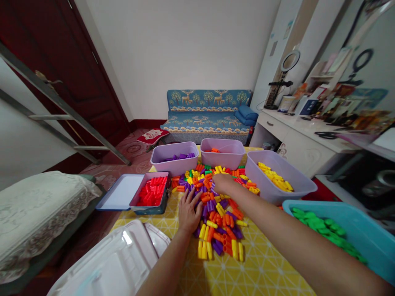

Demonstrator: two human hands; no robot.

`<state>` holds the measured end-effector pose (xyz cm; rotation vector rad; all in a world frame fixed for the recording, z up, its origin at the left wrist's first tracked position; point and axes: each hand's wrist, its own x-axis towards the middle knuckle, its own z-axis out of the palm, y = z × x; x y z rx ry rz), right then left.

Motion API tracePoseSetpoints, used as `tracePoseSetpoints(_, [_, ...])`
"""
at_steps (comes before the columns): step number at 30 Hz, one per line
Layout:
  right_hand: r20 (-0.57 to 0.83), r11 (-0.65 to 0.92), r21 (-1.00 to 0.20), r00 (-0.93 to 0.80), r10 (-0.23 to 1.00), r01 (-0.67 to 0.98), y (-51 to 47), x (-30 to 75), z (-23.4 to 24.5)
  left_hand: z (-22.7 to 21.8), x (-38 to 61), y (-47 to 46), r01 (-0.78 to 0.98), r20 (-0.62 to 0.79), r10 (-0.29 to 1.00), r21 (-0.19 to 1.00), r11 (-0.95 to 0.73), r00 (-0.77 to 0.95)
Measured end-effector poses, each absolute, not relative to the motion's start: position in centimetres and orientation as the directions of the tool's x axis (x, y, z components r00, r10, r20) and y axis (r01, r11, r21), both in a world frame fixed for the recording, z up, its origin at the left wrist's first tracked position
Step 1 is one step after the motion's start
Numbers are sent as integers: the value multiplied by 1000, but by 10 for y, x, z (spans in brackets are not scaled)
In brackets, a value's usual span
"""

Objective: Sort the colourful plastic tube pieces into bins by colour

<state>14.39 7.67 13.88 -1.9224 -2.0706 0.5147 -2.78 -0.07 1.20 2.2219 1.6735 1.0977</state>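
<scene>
A mixed heap of small plastic tubes point(212, 205) in orange, yellow, purple, red and green is spread over a yellow patterned tablecloth point(262, 255). My left hand point(189, 209) lies on the heap's left edge, palm down with fingers spread, touching purple and orange tubes. Farther in, my right hand point(222, 183) reaches down into the heap with its fingers curled. What those fingers hold, if anything, is hidden. Red tubes point(152, 191) fill a hinged box point(149, 210) left of my left hand.
Behind the heap stand lilac bins with purple point(175, 166), orange point(222, 154) and yellow tubes point(276, 176). A turquoise bin point(339, 205) with green pieces point(327, 230) is at right, under my forearm's side. White plastic lids point(123, 255) lie at front left. A sofa point(210, 119) stands beyond.
</scene>
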Motion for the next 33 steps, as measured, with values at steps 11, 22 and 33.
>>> tracePoseSetpoints(11, [247,216,-698,-54,967,682,82,142,148,10,-28,-1,760,452,886,539,-362,102])
tracePoseSetpoints(22, [77,249,-317,-237,968,915,9,173,65,15,-27,-1,766,453,885,532,-362,104])
tracePoseSetpoints(33, [318,300,-353,-187,929,886,-94,206,29,14,-27,-2,782,439,893,520,-344,101])
